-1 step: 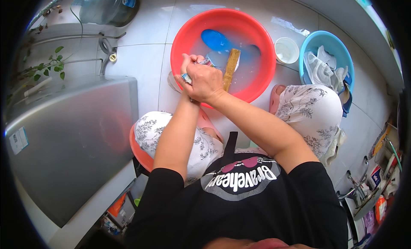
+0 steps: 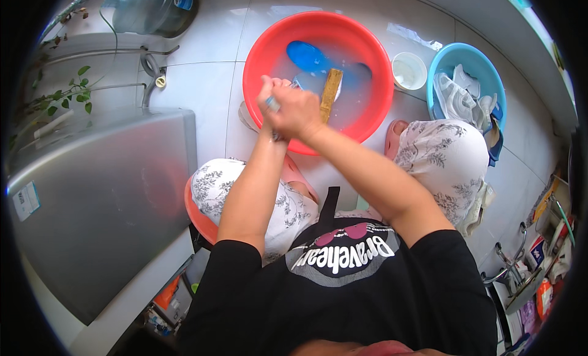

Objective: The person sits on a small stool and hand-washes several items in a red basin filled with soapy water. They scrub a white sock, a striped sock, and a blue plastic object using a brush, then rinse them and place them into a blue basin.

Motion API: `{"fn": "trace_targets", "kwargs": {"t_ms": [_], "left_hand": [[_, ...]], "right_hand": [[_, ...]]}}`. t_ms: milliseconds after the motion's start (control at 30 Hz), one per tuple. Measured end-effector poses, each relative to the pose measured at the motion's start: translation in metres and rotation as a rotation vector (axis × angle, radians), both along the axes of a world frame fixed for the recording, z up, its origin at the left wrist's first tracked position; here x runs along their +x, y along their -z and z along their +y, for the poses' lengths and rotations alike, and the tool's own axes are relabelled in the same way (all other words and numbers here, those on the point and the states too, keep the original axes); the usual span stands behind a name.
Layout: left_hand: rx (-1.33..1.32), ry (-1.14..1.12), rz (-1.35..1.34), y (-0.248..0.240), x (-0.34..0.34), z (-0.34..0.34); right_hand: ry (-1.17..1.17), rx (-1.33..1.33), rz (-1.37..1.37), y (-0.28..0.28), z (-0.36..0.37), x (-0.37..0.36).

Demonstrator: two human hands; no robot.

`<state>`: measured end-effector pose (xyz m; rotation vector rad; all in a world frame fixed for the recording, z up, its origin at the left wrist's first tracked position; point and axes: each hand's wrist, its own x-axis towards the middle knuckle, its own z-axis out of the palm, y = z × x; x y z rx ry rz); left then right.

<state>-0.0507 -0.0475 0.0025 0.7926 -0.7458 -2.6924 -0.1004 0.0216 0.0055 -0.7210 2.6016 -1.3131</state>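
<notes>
In front of me, over the near left rim of a red basin [image 2: 378, 105], both hands are pressed together. My right hand [image 2: 298, 113] is closed over my left hand [image 2: 267, 89], hiding much of it. Squeezed between them is a small crumpled printed packet [image 2: 272, 103], of which only a blue-and-white bit shows. Cloudy water fills the basin. A wooden-backed brush [image 2: 331, 95] lies just right of my hands. Beyond it a blue piece with a rounded end, like a shoe sole [image 2: 307, 56], is partly under the water.
Right of the basin stand a white tub [image 2: 409, 71] and a light-blue basin [image 2: 437, 65] holding white and grey shoes. My knees flank the work. A grey metal cabinet [image 2: 110, 203] is at left, with a large water bottle [image 2: 150, 13] on the floor behind.
My hands have twisted slightly against each other, and less of the packet shows between them. The basin and the things in it look the same.
</notes>
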Motion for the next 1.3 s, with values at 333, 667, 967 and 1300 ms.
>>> {"fn": "trace_targets", "kwargs": {"t_ms": [333, 667, 967, 1300], "left_hand": [[0.118, 0.011, 0.069, 0.034, 0.014, -0.01], [0.069, -0.077, -0.125, -0.004, -0.013, 0.018], [-0.199, -0.094, 0.166, -0.024, -0.022, -0.002], [-0.545, -0.034, -0.152, 0.0, -0.01, -0.003]], "right_hand": [[0.025, -0.009, 0.089, 0.021, -0.006, 0.005], [0.042, 0.007, 0.105, 0.008, 0.007, 0.0], [0.231, -0.949, -1.271, 0.015, 0.025, -0.046], [0.38, -0.777, -0.639, 0.018, 0.019, -0.054]]}}
